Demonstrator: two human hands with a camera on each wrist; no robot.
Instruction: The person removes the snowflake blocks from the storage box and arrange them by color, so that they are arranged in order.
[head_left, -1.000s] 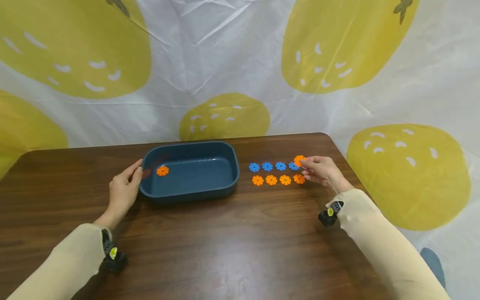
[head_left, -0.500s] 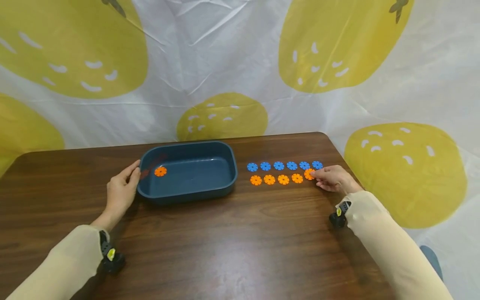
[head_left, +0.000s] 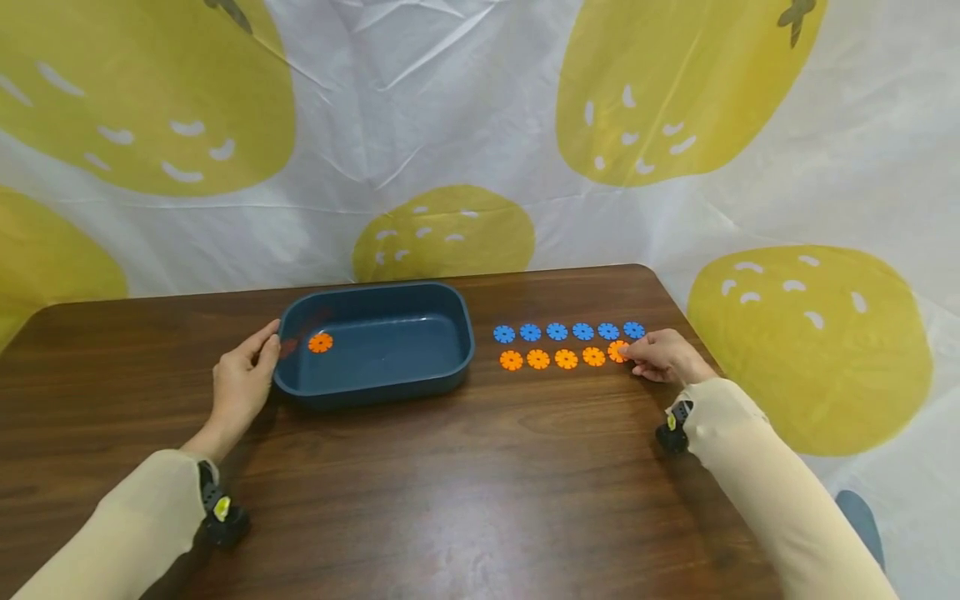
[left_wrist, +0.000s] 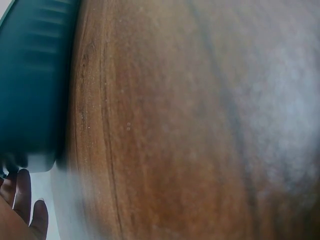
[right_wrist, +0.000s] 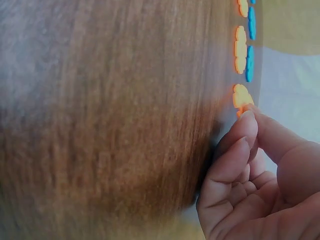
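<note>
My right hand (head_left: 667,357) pinches an orange plastic snowflake disc (head_left: 617,350) between thumb and forefinger, at the right end of the row of orange snowflake discs (head_left: 566,359). In the right wrist view this disc (right_wrist: 241,94) is partly covered by the fingertips. Just behind runs a row of blue snowflake discs (head_left: 557,332). My left hand (head_left: 242,383) holds the left end of a dark blue rectangular tub (head_left: 375,387) by its rim. One orange disc (head_left: 321,342) lies inside the tub near that end. The left wrist view shows the tub's side (left_wrist: 35,85) and some fingertips.
Everything stands on a brown wooden table (head_left: 420,475). Its back edge runs just behind the tub and the disc rows. A white curtain (head_left: 450,108) with yellow fruit prints hangs behind and to the right.
My right hand has carried the orange disc from over the blue row rightward and down to the orange row's right end. The left hand stays on the tub.
</note>
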